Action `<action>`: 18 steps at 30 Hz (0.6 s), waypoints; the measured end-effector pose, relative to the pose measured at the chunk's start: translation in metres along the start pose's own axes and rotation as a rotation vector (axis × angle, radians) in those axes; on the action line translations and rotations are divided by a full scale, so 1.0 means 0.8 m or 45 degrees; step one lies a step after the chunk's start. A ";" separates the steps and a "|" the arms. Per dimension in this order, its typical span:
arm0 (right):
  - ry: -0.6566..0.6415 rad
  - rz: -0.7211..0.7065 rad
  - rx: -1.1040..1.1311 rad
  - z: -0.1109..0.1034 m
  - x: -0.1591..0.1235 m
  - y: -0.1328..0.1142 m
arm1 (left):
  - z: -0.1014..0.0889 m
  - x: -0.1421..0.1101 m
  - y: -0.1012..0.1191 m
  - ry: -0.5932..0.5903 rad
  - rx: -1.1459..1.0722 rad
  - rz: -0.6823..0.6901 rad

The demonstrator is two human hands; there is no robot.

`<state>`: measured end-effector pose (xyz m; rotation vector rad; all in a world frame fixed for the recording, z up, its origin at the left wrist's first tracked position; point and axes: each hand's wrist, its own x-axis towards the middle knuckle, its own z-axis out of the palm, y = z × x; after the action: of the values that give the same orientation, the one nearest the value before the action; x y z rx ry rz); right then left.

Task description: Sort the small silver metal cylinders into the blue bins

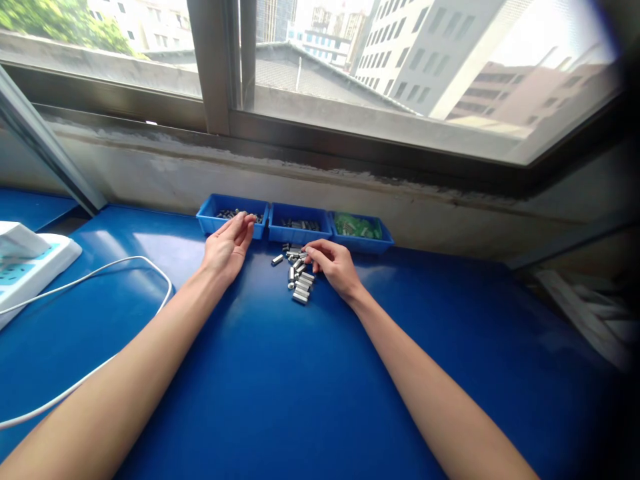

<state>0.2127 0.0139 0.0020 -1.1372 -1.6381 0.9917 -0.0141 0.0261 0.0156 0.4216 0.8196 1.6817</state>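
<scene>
Power strip point(63, 252): white with light-blue socket faces, at the left edge on the blue tabletop point(300, 400), a white block point(17, 239) on top
Cable point(120, 261): white, curving in a wide loop over the tabletop
Post point(50, 143): silver metal, slanting in view, at the left
Second blue surface point(30, 210): behind the post
Wall point(150, 173): pale, below the window, rough and patchy along the top
Window frame point(215, 67): dark metal, with a thick upright between panes
Outdoors: green foliage point(65, 30) at upper left, grey roof point(320, 73), pale high-rise point(395, 47) with rows of windows, pinkish building point(510, 93) at right
Long pale pieces point(575, 307): far right, too blurred to identify
</scene>
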 end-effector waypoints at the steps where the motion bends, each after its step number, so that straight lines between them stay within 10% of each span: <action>1: 0.002 0.001 0.000 0.000 0.000 -0.001 | -0.001 -0.001 -0.001 -0.026 0.059 0.010; 10: 0.009 -0.022 0.011 0.001 0.002 0.005 | -0.011 -0.021 -0.004 -0.886 1.891 0.807; 18: 0.014 -0.032 0.025 0.001 0.000 0.002 | -0.019 -0.013 -0.014 -1.059 1.946 0.859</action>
<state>0.2125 0.0138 0.0006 -1.1044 -1.6267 0.9821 -0.0136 0.0132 -0.0011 2.4373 1.2203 0.8655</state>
